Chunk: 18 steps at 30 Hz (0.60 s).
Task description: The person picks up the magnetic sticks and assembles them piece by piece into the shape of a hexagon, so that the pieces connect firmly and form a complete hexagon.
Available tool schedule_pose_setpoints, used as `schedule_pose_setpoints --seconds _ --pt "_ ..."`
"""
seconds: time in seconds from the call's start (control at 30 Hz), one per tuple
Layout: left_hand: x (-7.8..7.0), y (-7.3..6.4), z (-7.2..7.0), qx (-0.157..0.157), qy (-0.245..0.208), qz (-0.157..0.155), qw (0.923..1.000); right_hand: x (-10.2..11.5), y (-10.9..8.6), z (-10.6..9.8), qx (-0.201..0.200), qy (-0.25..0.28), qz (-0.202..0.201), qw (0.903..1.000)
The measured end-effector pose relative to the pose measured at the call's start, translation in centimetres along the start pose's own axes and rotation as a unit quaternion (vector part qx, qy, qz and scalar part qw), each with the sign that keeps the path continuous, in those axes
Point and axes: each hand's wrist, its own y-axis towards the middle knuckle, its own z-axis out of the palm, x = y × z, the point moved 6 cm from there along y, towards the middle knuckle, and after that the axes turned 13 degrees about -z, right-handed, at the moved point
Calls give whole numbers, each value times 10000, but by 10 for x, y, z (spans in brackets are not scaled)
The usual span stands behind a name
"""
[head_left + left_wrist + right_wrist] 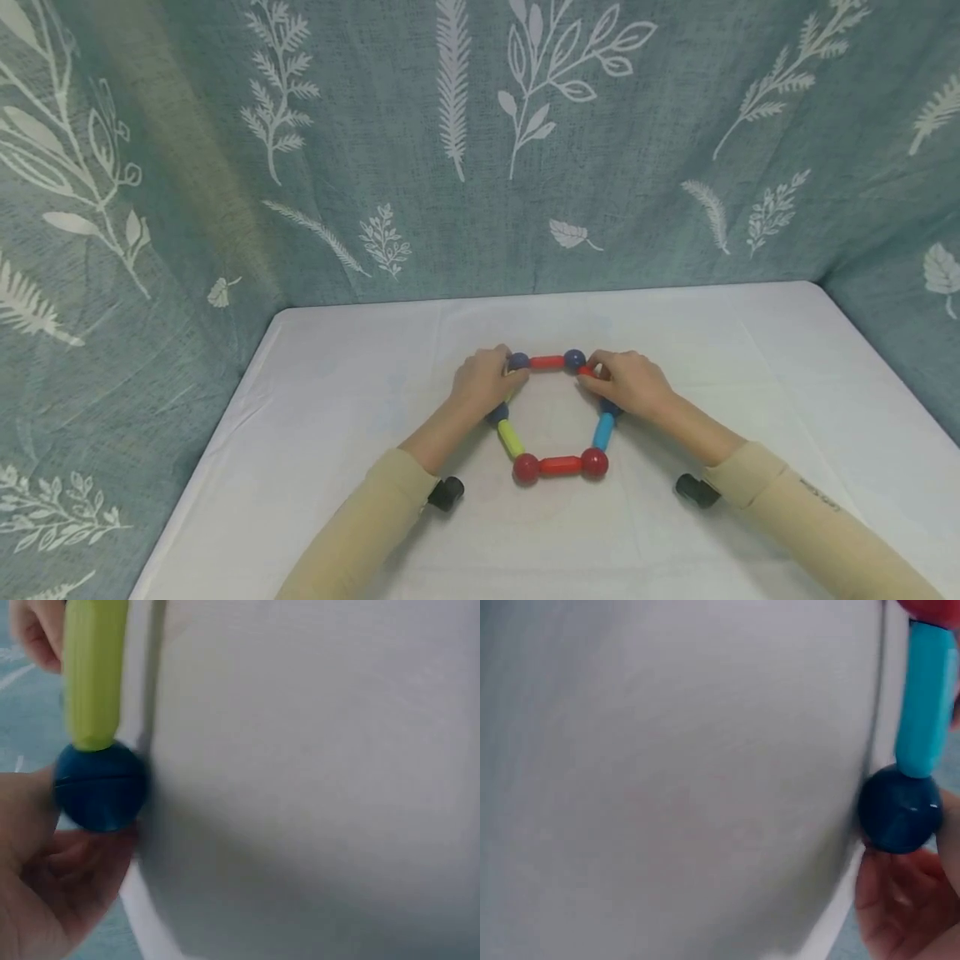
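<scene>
A six-sided ring of magnetic rods and balls lies on the white table. My left hand (483, 385) grips its upper left side, thumb and fingers round a yellow-green rod mostly hidden beneath them. The blue ball (101, 786) below that hand joins a second yellow-green rod (510, 438). On the upper right side my right hand (630, 383) pinches a red rod (587, 371), partly covered by its fingers. A dark blue ball (900, 808) by this hand meets a light blue rod (603, 432). Two red balls, left (527, 469) and right (595, 463), flank the near red rod (560, 466).
At the ring's far side, a red rod (547, 362) links two dark blue balls. White cloth covers the table (360, 375). Behind and beside it hangs a green-blue curtain (480, 225) with white leaf patterns. Black wrist cameras sit under both sleeves.
</scene>
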Motion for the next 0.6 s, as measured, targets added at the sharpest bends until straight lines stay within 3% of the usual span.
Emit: schedule_pose_setpoints --seconds 0.17,0.33,0.43,0.6 --pt "14 -14 -6 523 -125 -225 9983 1 -11 0 433 554 243 9972" --pt "25 -32 -8 1076 -588 -58 9924 3 -23 0 770 824 212 9934" --pt "28 -37 -8 1068 -877 96 9904 0 -27 -2 663 938 278 9930" --pt "27 -36 -7 746 -969 201 9923 -5 -26 -2 339 956 357 9942"
